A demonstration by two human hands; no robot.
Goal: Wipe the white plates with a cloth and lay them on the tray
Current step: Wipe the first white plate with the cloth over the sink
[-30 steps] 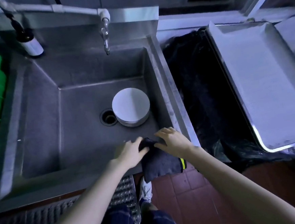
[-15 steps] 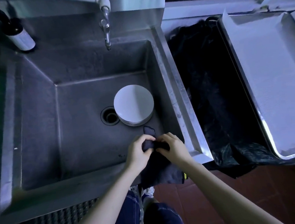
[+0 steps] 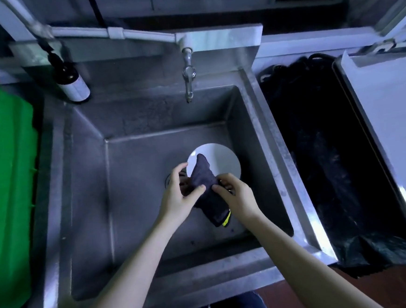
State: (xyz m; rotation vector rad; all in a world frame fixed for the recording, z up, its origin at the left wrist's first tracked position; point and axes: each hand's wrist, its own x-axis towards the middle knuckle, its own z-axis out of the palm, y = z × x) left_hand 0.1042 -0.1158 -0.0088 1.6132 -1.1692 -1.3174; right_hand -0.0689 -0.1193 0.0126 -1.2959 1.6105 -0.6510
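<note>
In the head view, above the basin of a grey stainless-steel sink (image 3: pixel 83 192), a dark, soft cloth (image 3: pixel 205 176) with a small yellow tag at its lower edge is held between both hands. The left hand (image 3: pixel 179 200) is partly closed, and the cloth's left edge is pinched between its thumb and fingers. The right hand (image 3: pixel 240 195) is curled, and the cloth's right side is gripped by its fingertips. The cloth is bunched, with one corner raised over the stack of round white plates (image 3: pixel 225 163). Whether that corner touches the top plate cannot be told.

The stack is seen on the sink floor, toward the right wall and beside a drain that is largely hidden by the left hand. How many plates are in it cannot be counted from above. A metal tap (image 3: pixel 188 78) is mounted behind the basin, and a dark bottle with a white label (image 3: pixel 72 82) leans at the back left. A green plastic container (image 3: pixel 8 193) is seen left of the sink.

To the right, past a bin lined with a black bag (image 3: pixel 319 159), the rectangular metal tray lined with white paper (image 3: pixel 394 126) is seen, well apart from the plates. No plate is seen on the part of it that is in frame.

The task is judged to be at its very start: the cloth is being readied, no plate has been lifted, and every plate is left to be wiped and laid on the tray.
</note>
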